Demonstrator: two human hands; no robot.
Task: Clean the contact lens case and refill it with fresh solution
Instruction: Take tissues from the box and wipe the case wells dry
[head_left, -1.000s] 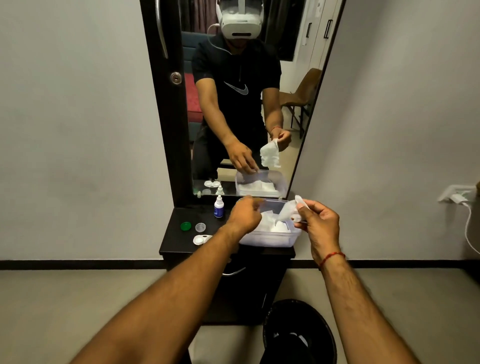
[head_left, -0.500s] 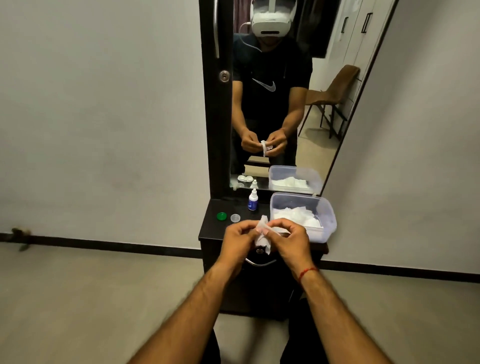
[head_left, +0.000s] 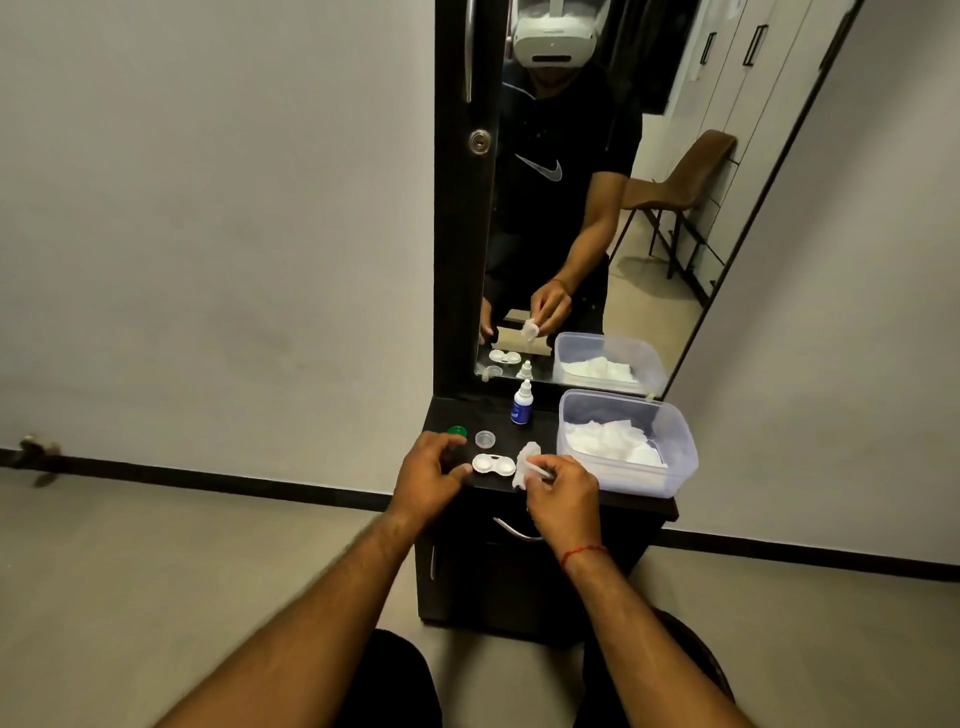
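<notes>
Pale grey walls meet a beige floor, and a dark dresser (head_left: 470, 411) with a tall mirror (head_left: 652, 291) stands against the wall.

On the dresser top, a white contact lens case (head_left: 493, 464) lies flat near the front edge, with both round wells uncovered and facing up. Behind it sit a clear cap (head_left: 484, 439) and, further left, a green cap (head_left: 457, 431). A small dropper bottle (head_left: 522, 402) stands upright close to the mirror. To the right is a clear plastic tub (head_left: 623, 480) with white tissues (head_left: 608, 441) inside.

The left hand (head_left: 428, 475) hovers at the left end of the case. Its fingers are loosely curled with nothing in them, and the thumb tip is just beside the case; I cannot tell whether it touches. The right hand (head_left: 561, 499) pinches a crumpled tissue (head_left: 525, 460) between thumb and fingers, just right of the case and near the tub. A red thread (head_left: 582, 553) circles that wrist.

A curved metal drawer handle (head_left: 511, 530) shows below the dresser top. The mirror reflects the person in a black shirt and a white headset, the hand with the tissue, and a brown chair (head_left: 675, 182).
</notes>
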